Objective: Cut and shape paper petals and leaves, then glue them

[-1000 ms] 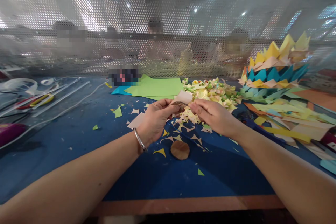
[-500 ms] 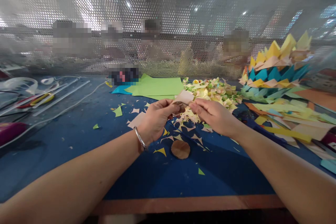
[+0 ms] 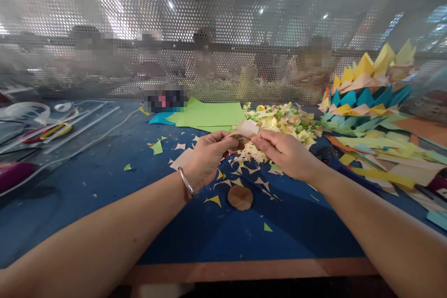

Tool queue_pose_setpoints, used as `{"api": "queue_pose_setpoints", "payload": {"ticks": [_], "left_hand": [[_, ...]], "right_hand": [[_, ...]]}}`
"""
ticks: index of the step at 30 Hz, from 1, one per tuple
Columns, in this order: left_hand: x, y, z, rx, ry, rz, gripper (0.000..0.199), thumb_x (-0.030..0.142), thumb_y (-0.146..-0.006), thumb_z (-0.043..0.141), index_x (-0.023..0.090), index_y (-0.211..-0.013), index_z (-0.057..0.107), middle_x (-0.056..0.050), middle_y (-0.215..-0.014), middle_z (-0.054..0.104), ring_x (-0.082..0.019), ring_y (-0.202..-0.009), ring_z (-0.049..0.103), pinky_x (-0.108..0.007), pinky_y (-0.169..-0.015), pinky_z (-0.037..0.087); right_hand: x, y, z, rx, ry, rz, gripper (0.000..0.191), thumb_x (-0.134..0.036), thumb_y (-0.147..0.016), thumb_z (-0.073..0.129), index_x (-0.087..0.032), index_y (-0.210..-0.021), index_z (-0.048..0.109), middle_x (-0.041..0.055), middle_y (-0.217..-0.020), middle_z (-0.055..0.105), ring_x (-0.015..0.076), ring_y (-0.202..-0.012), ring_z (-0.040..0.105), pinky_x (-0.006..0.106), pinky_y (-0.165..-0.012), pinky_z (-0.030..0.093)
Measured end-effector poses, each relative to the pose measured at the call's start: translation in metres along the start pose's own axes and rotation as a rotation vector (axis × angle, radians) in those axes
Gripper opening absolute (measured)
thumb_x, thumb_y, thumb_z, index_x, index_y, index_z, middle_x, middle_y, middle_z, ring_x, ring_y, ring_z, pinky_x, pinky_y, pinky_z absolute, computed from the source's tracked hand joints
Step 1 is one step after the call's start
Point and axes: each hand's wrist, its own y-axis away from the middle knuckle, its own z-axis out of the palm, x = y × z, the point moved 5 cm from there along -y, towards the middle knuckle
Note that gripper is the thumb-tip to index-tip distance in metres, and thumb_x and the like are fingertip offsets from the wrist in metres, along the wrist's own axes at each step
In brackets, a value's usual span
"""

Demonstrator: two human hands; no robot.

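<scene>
My L hand (image 3: 213, 151) & R hand (image 3: 279, 149) each pinch narrow, w/ the pale pink paper (image 3: 247, 127) btwn them, held above the bench (image 3: 209, 244) around mid-width. Its long axis runs approx. parallel to the near edge, free corner tipped up toward the far edge. Paper's thin, matte; a brown bit (image 3: 238, 137) sits at my L fingertips, too small to ID. Flat brown disc (image 3: 240, 197), streaky like wood grain, lies btwn hands & near edge. Ragged scraps (image 3: 228, 182) nearby; smooth green sheets (image 3: 209, 115) by far edge; spiky paper tiers (image 3: 366, 84) near far R corner. Vs. half a sec ago: more brown shows under the pink; disc hasn't moved.
</scene>
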Motion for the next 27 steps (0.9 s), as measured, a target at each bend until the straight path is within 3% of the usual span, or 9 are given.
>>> {"api": "queue_pose_setpoints", "payload": {"ticks": [18, 27], "left_hand": [[0.0068, -0.0018, 0.0018, -0.071, -0.103, 0.048, 0.008, 0.014, -0.067, 0.072, 0.014, -0.063, 0.065, -0.002, -0.065, 0.068, -0.009, -0.059, 0.056, -0.026, -0.063, 0.041], [0.0087, -0.0053, -0.0022, -0.108, -0.150, 0.037, 0.008, 0.013, -0.070, 0.069, 0.013, -0.064, 0.064, -0.002, -0.064, 0.066, -0.010, -0.062, 0.059, -0.027, -0.064, 0.041]], "right_hand": [[0.0002, 0.0000, -0.0011, -0.025, 0.021, -0.011, 0.044, -0.057, -0.099, 0.039, -0.022, -0.072, 0.038, -0.0029, -0.064, 0.037, 0.0127, -0.059, 0.038, 0.030, -0.057, 0.029], [-0.0017, 0.0001, -0.0040, -0.017, 0.083, -0.027, 0.041, -0.056, -0.099, 0.038, -0.022, -0.077, 0.047, -0.0035, -0.060, 0.038, 0.0122, -0.054, 0.040, 0.029, -0.055, 0.030]]}}
